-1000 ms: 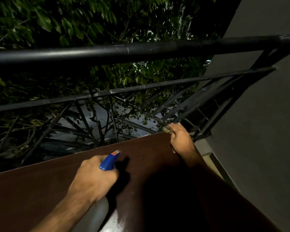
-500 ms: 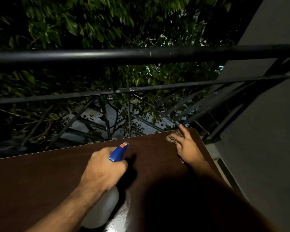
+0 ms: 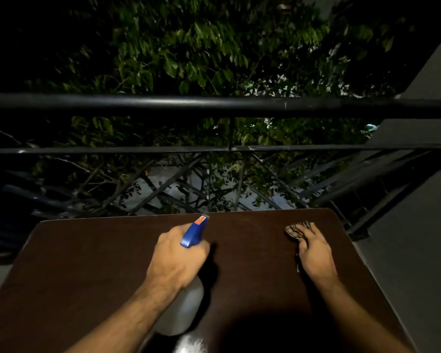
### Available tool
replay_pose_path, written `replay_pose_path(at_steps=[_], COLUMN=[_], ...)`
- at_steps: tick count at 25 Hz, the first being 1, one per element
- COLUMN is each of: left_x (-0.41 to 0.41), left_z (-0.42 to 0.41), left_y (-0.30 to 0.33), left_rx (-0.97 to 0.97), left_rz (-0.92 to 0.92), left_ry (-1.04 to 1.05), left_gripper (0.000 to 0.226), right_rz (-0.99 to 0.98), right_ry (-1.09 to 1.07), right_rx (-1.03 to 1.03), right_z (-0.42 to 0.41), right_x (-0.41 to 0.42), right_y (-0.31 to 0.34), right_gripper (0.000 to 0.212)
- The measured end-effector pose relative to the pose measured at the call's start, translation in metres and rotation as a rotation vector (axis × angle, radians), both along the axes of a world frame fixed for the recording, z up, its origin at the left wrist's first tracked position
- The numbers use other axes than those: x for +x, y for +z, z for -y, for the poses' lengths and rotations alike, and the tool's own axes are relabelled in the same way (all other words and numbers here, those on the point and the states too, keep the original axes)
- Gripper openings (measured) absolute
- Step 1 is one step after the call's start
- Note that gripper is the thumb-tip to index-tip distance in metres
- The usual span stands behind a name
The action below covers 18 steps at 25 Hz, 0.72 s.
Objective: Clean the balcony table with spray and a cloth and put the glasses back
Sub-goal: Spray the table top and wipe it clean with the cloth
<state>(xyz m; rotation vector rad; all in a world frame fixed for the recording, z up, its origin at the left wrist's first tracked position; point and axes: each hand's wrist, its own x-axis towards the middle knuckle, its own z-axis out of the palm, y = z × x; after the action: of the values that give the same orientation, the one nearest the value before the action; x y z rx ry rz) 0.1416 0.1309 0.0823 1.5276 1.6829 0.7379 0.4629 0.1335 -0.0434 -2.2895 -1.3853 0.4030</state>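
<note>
Darkness covers most of the head view, the only one given, with a dark brown table (image 3: 92, 266) set against a black balcony railing (image 3: 214, 106) and leafy branches beyond. The left hand (image 3: 177, 258) is wrapped around the neck of a spray bottle (image 3: 182, 309), its fingers clamped under the blue trigger head (image 3: 194, 231), whose nozzle points toward the far edge; the pale body of the bottle leans back toward the person, its base near the near edge. The right hand (image 3: 313, 253) lies flat on the right part of the table, fingers together and pressing down on a small crumpled cloth (image 3: 297, 229), which pokes out ahead of the fingertips close to the far right corner. No glasses show anywhere in this view, so where they wait I cannot tell. A glossy patch near the bottom edge suggests wet surface there, while the rest looks dull; the judgement is that wiping is under way and a good share of the top remains. Risks from here: the nozzle aims at the railing side, so a squeeze could send mist over the edge rather than onto the wood; the cloth sits near the corner, and a long stroke outward could push it off toward the gap by the railing; poor light could leave missed streaks.
</note>
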Motion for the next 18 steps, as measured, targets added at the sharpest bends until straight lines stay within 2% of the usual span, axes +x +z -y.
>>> replay_pose_path(at_steps=[5, 18], left_x=[-0.046, -0.179], left_z=[0.01, 0.026], left_y=[0.018, 0.052], left_rx=[0.072, 0.19], left_rz=[-0.008, 0.083], left_ry=[0.111, 0.49], left_gripper=[0.026, 0.028], right_rz=[0.02, -0.037], right_ry=[0.204, 0.385], right_rx=[0.028, 0.156], right_z=[0.003, -0.041], right_x=[-0.076, -0.246], right_y=[0.036, 0.124], right_gripper=[0.047, 0.046])
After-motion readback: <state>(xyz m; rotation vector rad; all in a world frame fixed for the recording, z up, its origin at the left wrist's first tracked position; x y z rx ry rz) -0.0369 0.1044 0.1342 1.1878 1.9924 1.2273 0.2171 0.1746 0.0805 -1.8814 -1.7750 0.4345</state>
